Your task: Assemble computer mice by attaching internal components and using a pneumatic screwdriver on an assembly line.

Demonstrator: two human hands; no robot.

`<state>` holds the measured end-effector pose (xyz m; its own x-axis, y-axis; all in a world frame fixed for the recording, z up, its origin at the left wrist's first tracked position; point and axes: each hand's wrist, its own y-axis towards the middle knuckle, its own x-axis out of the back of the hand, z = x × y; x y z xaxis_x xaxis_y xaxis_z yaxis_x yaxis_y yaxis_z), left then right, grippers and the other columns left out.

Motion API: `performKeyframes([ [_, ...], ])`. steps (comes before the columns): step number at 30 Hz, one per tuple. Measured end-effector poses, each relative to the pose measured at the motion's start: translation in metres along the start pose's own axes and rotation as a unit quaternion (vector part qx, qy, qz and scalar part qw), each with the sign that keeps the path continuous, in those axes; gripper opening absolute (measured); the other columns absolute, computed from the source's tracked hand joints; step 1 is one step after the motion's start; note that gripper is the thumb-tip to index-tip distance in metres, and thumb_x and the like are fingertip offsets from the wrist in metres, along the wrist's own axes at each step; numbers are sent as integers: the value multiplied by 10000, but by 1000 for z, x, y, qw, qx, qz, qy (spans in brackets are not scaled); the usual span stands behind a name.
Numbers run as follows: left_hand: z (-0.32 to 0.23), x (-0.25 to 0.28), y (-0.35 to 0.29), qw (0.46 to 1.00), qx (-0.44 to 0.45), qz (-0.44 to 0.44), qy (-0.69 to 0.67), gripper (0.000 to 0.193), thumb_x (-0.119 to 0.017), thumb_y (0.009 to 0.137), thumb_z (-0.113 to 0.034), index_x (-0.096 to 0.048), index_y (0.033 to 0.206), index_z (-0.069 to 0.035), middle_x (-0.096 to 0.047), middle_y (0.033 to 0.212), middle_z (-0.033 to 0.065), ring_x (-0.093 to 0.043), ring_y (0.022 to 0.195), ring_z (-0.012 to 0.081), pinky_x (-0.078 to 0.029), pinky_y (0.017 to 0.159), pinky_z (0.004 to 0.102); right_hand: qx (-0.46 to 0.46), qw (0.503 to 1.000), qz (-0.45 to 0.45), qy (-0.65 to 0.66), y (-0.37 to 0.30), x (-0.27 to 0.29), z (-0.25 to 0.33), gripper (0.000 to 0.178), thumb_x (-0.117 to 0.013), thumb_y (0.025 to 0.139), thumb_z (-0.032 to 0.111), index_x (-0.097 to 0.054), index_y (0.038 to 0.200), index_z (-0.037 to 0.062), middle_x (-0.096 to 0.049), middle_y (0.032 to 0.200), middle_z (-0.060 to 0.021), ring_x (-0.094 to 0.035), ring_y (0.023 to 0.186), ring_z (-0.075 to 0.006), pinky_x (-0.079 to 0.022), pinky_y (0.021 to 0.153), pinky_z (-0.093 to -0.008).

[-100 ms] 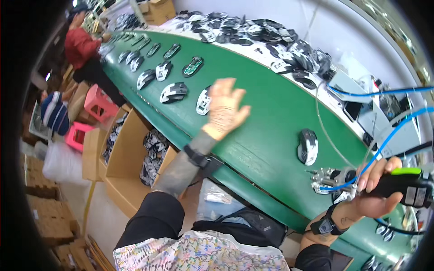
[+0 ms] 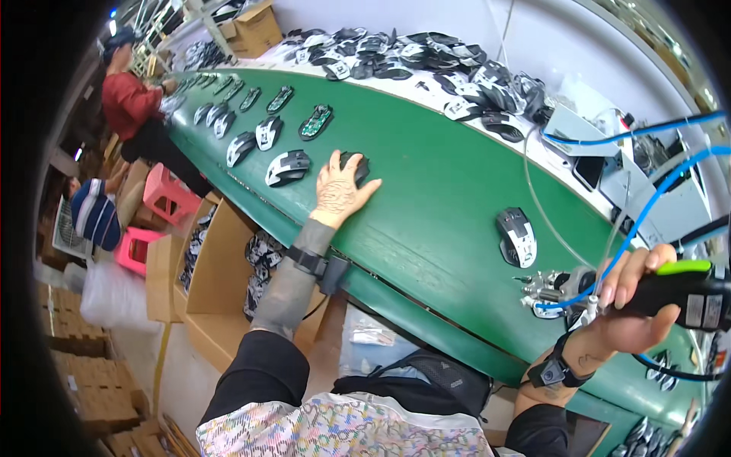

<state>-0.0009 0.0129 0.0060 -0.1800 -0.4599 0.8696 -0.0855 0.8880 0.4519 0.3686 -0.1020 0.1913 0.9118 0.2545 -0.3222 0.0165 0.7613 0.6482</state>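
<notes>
The mice (image 2: pixel 288 167) are black-and-white, the table (image 2: pixel 434 190) green.

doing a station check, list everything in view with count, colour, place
Work surface: one, green, across the middle
Mouse shells: many, black and white, on and behind the surface
Circuit boards: several, green, surface's far left
Hoses: at least two, blue, right
Handheld tool: one, black with green lever, right
Stools: two, pink, left
Cardboard boxes: several, brown, left and top
Bag: one, black, below the surface
Co-workers: two, red and striped tops, left
Left hand: one, bare, over a shell
Right hand: one, bare, around the tool
</notes>
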Motion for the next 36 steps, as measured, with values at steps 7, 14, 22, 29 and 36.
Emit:
performKeyframes([
  [7,43,5,94,999,-21,-39,16,588,-676,730,-414,-489,1176,-80,-499,1093,180,-512,1023,344,-447,856,409,-2,1000,-20,-8,-7,-3,3,558,-594,800,497,-392,958,1,-445,573,-34,-463,472,-142,-398,448,-240],
  [14,94,-14,149,980,120,116,108,584,-677,721,-447,-537,1160,-88,-465,1209,179,-483,1097,349,-433,908,406,11,1000,-8,-3,-4,-8,0,524,-566,822,489,-396,960,13,-426,565,-24,-449,460,-131,-368,420,-212],
  [22,121,-23,149,987,93,110,70,723,-640,696,-496,-454,1214,-28,-482,1182,219,-490,1112,341,-434,920,399,-12,999,-30,26,-1,-5,-4,556,-629,784,481,-384,969,18,-439,601,-34,-448,477,-135,-399,449,-244],
  [29,-13,1,106,976,-58,110,-178,640,-671,665,-445,-531,1214,-148,-571,1030,181,-558,957,308,-462,853,369,26,998,-59,-4,-7,-5,0,535,-597,808,483,-380,944,14,-426,576,-35,-431,442,-128,-353,367,-208],
  [36,-179,15,35,241,209,263,-910,384,-507,872,-378,-465,1197,-176,-557,993,54,-599,819,221,-541,707,465,108,979,-159,-66,-9,20,11,538,-531,824,514,-415,1004,20,-418,629,-32,-430,522,-132,-377,534,-263],
])
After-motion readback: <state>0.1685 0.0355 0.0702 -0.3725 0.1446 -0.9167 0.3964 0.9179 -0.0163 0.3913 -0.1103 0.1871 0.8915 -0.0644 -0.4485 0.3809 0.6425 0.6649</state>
